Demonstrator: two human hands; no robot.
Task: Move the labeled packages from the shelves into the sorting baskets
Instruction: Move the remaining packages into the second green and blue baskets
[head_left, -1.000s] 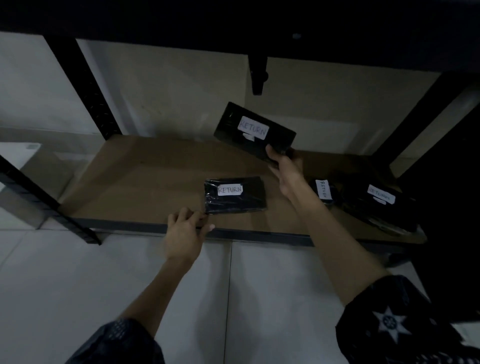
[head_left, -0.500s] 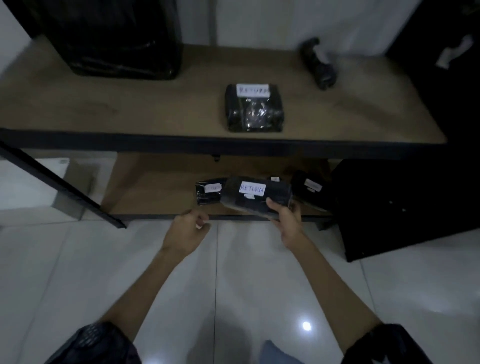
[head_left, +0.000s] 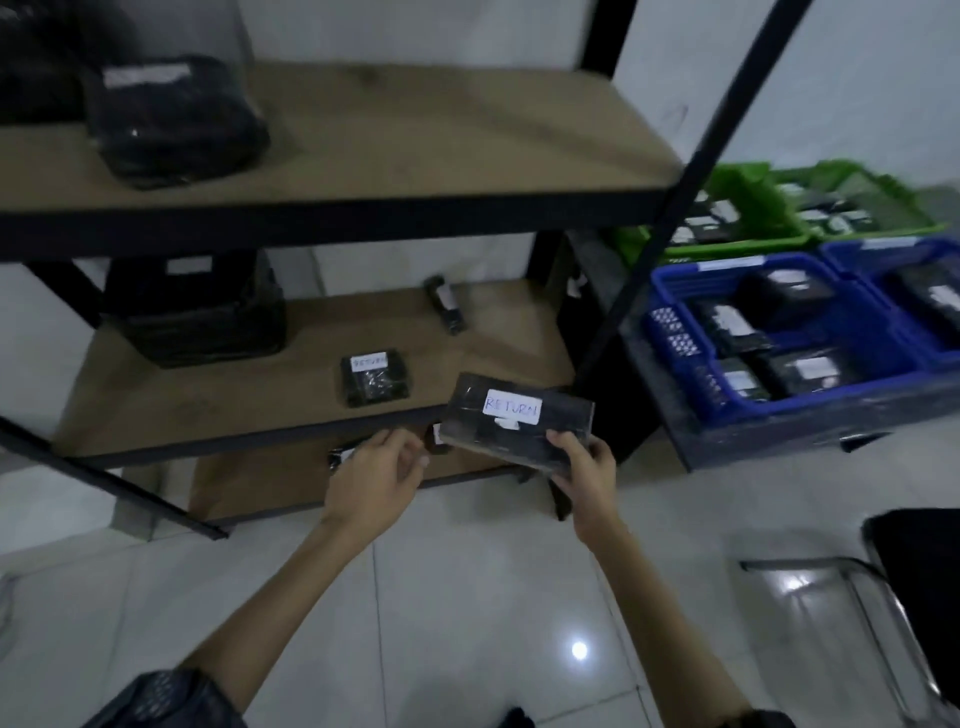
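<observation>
My right hand (head_left: 584, 470) grips a flat black package (head_left: 519, 423) with a white label reading RETURN, held in front of the lower shelf's edge. My left hand (head_left: 382, 470) hovers just left of it with loosely curled fingers and holds nothing. Another small black RETURN package (head_left: 373, 376) lies on the middle shelf (head_left: 234, 410). A blue basket (head_left: 779, 332) with several labeled black packages sits to the right, with a second blue basket (head_left: 919, 296) beside it and two green baskets (head_left: 737, 218) behind.
A large black package (head_left: 171, 119) lies on the top shelf, a black box (head_left: 202, 312) and a small dark roll (head_left: 444, 304) on the middle shelf. A black diagonal shelf post (head_left: 675, 197) crosses before the baskets. A dark chair (head_left: 914, 587) stands at the lower right on the tiled floor.
The view has risen and swung right, bringing the baskets into sight. My right hand has lifted the RETURN package out from the bottom shelf and carried it rightward. My left hand left the shelf edge.
</observation>
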